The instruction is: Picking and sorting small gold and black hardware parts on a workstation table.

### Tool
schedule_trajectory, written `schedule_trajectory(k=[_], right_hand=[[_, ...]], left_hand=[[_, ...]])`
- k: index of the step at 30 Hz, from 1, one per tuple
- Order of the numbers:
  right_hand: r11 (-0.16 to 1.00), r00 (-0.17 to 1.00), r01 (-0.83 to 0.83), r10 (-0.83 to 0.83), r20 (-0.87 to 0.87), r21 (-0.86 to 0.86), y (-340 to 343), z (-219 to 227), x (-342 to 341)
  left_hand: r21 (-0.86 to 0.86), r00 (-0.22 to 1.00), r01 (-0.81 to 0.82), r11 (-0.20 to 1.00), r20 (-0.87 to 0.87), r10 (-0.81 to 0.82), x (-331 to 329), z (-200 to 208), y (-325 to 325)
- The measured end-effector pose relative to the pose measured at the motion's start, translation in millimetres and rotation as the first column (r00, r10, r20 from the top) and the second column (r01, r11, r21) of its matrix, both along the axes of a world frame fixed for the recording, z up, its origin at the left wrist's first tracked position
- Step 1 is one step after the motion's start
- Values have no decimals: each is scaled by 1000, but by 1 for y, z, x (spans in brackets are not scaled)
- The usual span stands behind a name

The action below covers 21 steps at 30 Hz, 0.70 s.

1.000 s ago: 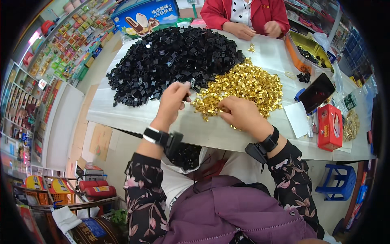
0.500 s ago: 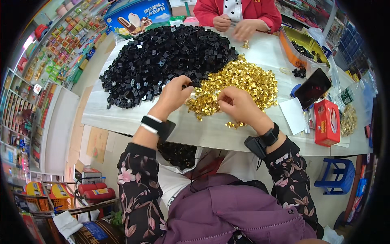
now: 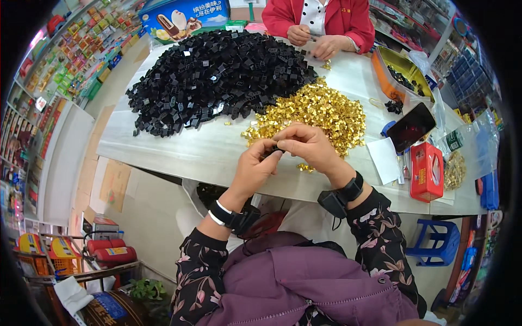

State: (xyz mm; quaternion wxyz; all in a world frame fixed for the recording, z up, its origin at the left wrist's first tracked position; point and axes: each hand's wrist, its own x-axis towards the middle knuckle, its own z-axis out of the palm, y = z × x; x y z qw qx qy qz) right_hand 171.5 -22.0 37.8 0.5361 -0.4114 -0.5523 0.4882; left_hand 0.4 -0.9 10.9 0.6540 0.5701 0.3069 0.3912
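Note:
My left hand (image 3: pixel 256 165) pinches a small black plastic piece (image 3: pixel 278 147) between thumb and fingertips, above the near edge of the white table. Meeting it there, my right hand (image 3: pixel 305 144) has thumb and forefinger closed against the same piece. Anything else in the right fingertips is hidden. Just beyond my hands lies a heap of small shiny gold metal clips (image 3: pixel 331 114). A much larger mound of flat black plastic pieces (image 3: pixel 217 76) spreads to the left and behind. Several gold clips (image 3: pixel 306 167) lie loose beside my right wrist.
Across the table a person in a red jacket (image 3: pixel 353 22) works with both hands near a few gold clips. At right are an orange-yellow tin (image 3: pixel 379 68) with black pieces, a phone (image 3: pixel 411 127), white paper (image 3: pixel 384 161) and a red tin (image 3: pixel 426 176). A blue stool (image 3: pixel 435 242) stands below.
My left hand has come away from the black mound toward me and right. The right hand has left the gold heap, and their fingertips now meet. The other person's hands have drawn together.

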Motion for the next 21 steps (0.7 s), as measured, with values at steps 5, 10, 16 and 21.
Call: schedule_trajectory(k=[5,10,16,21], right_hand=[[975,994,-45,65,87,-219,-3,10,2],[969,997,-55,66,40,-239,0,5,1],[983,998,-45,53,42,-178,0,0,-2],[973,985,-120,142,103,-197,-3,5,0]], left_hand=[[-54,998,43,998,-34,-44,-6,5,-1],[-164,994,108,981,36,-103,-12,6,3],[-238,976,204,950,119,-180,-18,8,6],[-246,972,205,947,161,-169,-21,7,7]])
